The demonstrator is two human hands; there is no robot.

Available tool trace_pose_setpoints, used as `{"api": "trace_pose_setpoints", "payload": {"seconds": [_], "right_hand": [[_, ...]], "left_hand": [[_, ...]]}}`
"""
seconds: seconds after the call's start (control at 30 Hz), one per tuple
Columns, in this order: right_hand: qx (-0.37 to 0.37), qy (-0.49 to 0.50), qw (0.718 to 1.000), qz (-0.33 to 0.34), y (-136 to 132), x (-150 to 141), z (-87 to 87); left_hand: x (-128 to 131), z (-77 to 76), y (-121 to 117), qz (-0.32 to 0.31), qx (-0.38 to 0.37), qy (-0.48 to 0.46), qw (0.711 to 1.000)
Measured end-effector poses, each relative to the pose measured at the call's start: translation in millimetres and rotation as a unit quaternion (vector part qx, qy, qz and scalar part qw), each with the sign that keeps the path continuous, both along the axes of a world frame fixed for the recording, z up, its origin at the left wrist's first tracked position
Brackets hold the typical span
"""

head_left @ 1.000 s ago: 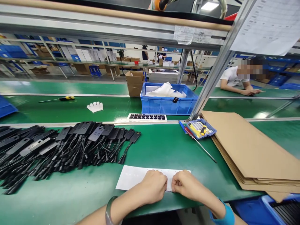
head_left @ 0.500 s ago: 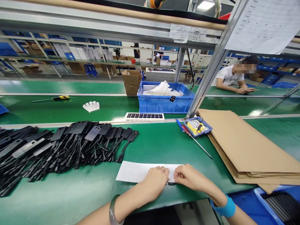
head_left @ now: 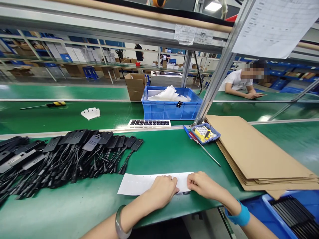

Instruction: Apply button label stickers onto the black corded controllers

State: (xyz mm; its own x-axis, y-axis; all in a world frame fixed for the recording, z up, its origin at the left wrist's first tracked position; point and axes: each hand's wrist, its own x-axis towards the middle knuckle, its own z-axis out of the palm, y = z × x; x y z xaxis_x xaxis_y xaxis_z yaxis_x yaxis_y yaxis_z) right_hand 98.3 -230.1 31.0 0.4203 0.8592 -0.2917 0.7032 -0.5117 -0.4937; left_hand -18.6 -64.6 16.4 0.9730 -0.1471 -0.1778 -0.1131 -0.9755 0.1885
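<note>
In the head view, a long white rectangular sheet (head_left: 133,184) lies on the glossy green work surface (head_left: 159,156), and everything else is placed from it. The bare left hand (head_left: 163,189) rests over its right half, fingers curled down; whether they pinch the sheet or merely press it cannot be told. The bare right hand (head_left: 199,184) is at its right end, thumb and fingertips drawn narrowly together; what lies between them is hidden. A small dark piece (head_left: 185,193), too little shown to identify, peeks out at the sheet's near edge, between the hands.

If the left hand lifts or presses unevenly, the sheet could slide or crease; a sharp pull from the right might tear its end. The loose heap of flat black plastic units with cables (head_left: 79,149), beyond the sheet's left end, could snag if the sheet swung that way.
</note>
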Motion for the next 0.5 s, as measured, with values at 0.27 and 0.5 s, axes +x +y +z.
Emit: {"api": "trace_pose_setpoints", "payload": {"seconds": [0.27, 0.5], "right_hand": [[-0.012, -0.007, 0.999, 0.036, -4, 9, 1.9], [0.008, -0.051, 0.997, 0.057, 4, -6, 1.9]], "left_hand": [[1, 1.3, 2, 0.006, -0.018, 0.01, 1.0], [7, 4.6, 5, 0.015, -0.065, 0.031, 0.997]]}}
